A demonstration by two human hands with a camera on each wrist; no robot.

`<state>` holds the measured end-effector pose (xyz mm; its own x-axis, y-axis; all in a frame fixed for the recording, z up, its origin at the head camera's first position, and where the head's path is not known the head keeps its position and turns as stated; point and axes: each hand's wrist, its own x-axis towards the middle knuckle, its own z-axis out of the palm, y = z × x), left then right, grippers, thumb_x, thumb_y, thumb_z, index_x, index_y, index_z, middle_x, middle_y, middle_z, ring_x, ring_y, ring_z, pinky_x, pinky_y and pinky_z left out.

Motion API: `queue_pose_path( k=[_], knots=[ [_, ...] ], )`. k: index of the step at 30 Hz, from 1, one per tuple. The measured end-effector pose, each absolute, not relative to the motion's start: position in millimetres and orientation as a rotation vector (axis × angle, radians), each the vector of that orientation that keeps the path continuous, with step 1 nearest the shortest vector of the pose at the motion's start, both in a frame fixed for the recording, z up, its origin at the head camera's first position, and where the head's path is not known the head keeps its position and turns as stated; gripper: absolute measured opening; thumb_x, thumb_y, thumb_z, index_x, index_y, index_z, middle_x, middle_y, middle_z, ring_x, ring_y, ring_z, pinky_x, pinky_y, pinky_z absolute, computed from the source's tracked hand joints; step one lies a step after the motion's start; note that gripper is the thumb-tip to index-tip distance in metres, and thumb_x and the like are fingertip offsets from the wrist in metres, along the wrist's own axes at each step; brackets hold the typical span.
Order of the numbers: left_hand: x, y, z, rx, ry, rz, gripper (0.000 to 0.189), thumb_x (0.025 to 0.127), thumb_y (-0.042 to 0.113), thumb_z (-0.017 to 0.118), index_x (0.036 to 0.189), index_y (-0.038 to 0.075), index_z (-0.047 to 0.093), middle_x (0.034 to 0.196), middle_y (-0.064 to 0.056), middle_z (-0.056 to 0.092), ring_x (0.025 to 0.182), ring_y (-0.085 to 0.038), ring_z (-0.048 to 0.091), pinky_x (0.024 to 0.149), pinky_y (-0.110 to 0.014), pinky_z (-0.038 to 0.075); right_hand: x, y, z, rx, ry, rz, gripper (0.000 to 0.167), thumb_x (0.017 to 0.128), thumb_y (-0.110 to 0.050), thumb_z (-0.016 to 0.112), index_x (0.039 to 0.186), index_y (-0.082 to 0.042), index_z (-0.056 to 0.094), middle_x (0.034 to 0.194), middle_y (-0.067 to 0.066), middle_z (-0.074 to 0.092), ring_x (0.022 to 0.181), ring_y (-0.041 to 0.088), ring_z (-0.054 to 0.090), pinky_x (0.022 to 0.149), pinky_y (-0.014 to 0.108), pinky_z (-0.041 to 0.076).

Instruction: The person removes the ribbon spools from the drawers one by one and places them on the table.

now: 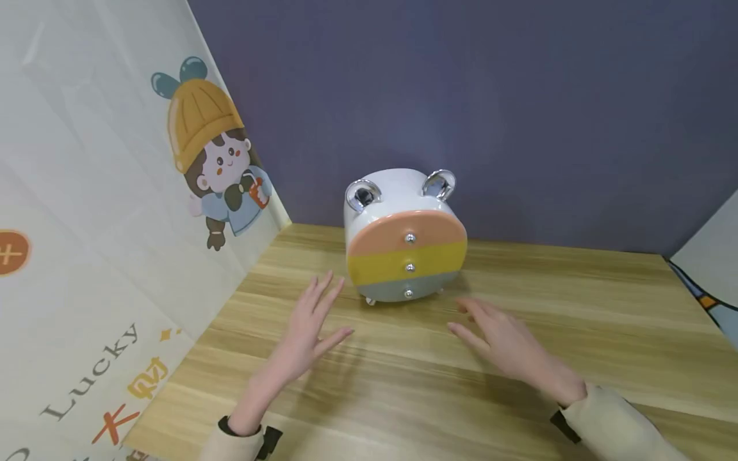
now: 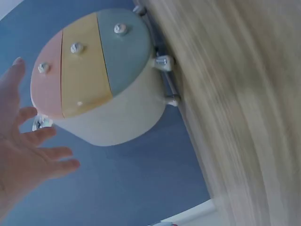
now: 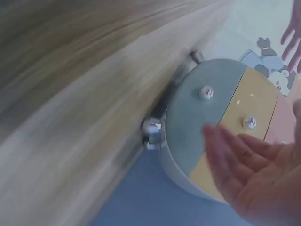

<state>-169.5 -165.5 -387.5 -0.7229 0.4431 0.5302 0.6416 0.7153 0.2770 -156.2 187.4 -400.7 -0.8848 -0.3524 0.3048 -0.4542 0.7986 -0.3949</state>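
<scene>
A small white drawer box (image 1: 406, 256) stands on the wooden table, with a rounded front striped pink, yellow and grey-green. Each stripe bears one silver knob (image 1: 410, 267), and two silver ears (image 1: 363, 194) sit on top. In the left wrist view its silver feet (image 2: 163, 63) show at the table surface. My left hand (image 1: 302, 333) is held in front of the box at its left, fingers spread, thumb apart. At its front right my right hand (image 1: 504, 339) hovers with fingers slightly bent. Both hands hold nothing.
The wooden table (image 1: 403, 397) reaches back to a dark blue-grey wall panel (image 1: 490, 115). On the left rises a white wall sheet (image 1: 86, 160) with a cartoon child and lettering. Another printed panel (image 1: 709, 282) borders the right side.
</scene>
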Motion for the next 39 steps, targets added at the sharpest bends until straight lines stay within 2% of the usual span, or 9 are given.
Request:
queue_pose_path(
  k=[4, 9, 11, 14, 18, 20, 27, 33, 39],
  knots=[
    [-186, -171, -381, -0.849, -2.457, -0.805, 0.080, 0.087, 0.023, 0.074, 0.155, 0.009, 0.033, 0.160, -0.022, 0.030, 0.148, -0.049, 0.024, 0.115, -0.068, 0.026, -170, 175, -394, 0.589, -2.805, 1.310, 0.041, 0.106, -0.035, 0.046, 0.127, -0.003, 0.059, 0.109, 0.012, 0.071, 0.091, 0.020, 0.070, 0.075, 0.032, 0.061],
    [-207, -174, -373, -0.834, -2.492, -0.948, 0.074, 0.094, 0.021, 0.067, 0.157, 0.012, 0.029, 0.165, -0.014, 0.023, 0.152, -0.042, 0.020, 0.119, -0.066, 0.021, -190, 159, -382, 0.471, -2.738, 1.943, 0.055, 0.108, -0.040, 0.036, 0.132, 0.007, 0.051, 0.115, 0.025, 0.067, 0.090, 0.021, 0.070, 0.081, 0.040, 0.062],
    [-216, -175, -373, -0.827, -2.503, -0.977, 0.071, 0.097, 0.021, 0.063, 0.158, 0.015, 0.027, 0.166, -0.011, 0.021, 0.153, -0.040, 0.018, 0.120, -0.065, 0.020, -197, 153, -378, 0.420, -2.718, 2.092, 0.062, 0.107, -0.046, 0.033, 0.134, 0.008, 0.050, 0.116, 0.021, 0.069, 0.091, 0.019, 0.071, 0.085, 0.041, 0.061],
    [-230, -176, -374, -0.811, -2.502, -1.034, 0.066, 0.101, 0.020, 0.056, 0.158, 0.017, 0.024, 0.167, -0.009, 0.019, 0.154, -0.039, 0.015, 0.121, -0.065, 0.018, -206, 146, -373, 0.388, -2.661, 2.309, 0.071, 0.106, -0.052, 0.029, 0.135, 0.010, 0.047, 0.110, 0.008, 0.074, 0.092, 0.014, 0.071, 0.085, 0.033, 0.060],
    [-248, -176, -376, -0.767, -2.461, -1.165, 0.059, 0.105, 0.020, 0.048, 0.158, 0.014, 0.025, 0.166, -0.009, 0.020, 0.154, -0.035, 0.017, 0.124, -0.060, 0.016, -216, 136, -369, 0.393, -2.482, 2.636, 0.070, 0.106, -0.053, 0.026, 0.133, 0.008, 0.048, 0.101, -0.007, 0.074, 0.090, 0.008, 0.071, 0.081, 0.023, 0.058],
    [-256, -175, -375, -0.747, -2.434, -1.241, 0.056, 0.106, 0.020, 0.043, 0.158, 0.013, 0.024, 0.167, -0.008, 0.020, 0.154, -0.032, 0.018, 0.125, -0.057, 0.015, -220, 133, -366, 0.386, -2.373, 2.776, 0.068, 0.106, -0.052, 0.024, 0.133, 0.006, 0.047, 0.101, -0.007, 0.074, 0.089, 0.008, 0.070, 0.080, 0.021, 0.057],
    [-281, -165, -372, -0.722, -2.375, -1.364, 0.054, 0.108, 0.024, 0.038, 0.159, 0.017, 0.021, 0.168, -0.003, 0.016, 0.156, -0.025, 0.015, 0.127, -0.054, 0.013, -234, 127, -350, 0.328, -2.173, 2.962, 0.074, 0.106, -0.054, 0.023, 0.142, 0.010, 0.032, 0.107, -0.003, 0.070, 0.093, 0.011, 0.066, 0.084, 0.022, 0.055],
    [-312, -152, -368, -0.743, -2.391, -1.469, 0.055, 0.109, 0.034, 0.033, 0.160, 0.026, 0.015, 0.169, 0.002, 0.001, 0.157, -0.023, 0.002, 0.126, -0.057, 0.007, -242, 121, -343, 0.221, -2.068, 3.001, 0.069, 0.105, -0.052, 0.026, 0.141, 0.006, 0.034, 0.106, -0.003, 0.070, 0.096, 0.013, 0.065, 0.086, 0.022, 0.053],
    [-330, -152, -372, -0.756, -2.407, -1.480, 0.055, 0.109, 0.032, 0.033, 0.160, 0.028, 0.015, 0.169, 0.002, -0.002, 0.157, -0.028, -0.002, 0.123, -0.064, 0.006, -246, 111, -343, 0.196, -1.967, 3.084, 0.064, 0.105, -0.051, 0.028, 0.137, 0.003, 0.037, 0.105, -0.003, 0.071, 0.097, 0.013, 0.064, 0.086, 0.022, 0.052]
  ],
)
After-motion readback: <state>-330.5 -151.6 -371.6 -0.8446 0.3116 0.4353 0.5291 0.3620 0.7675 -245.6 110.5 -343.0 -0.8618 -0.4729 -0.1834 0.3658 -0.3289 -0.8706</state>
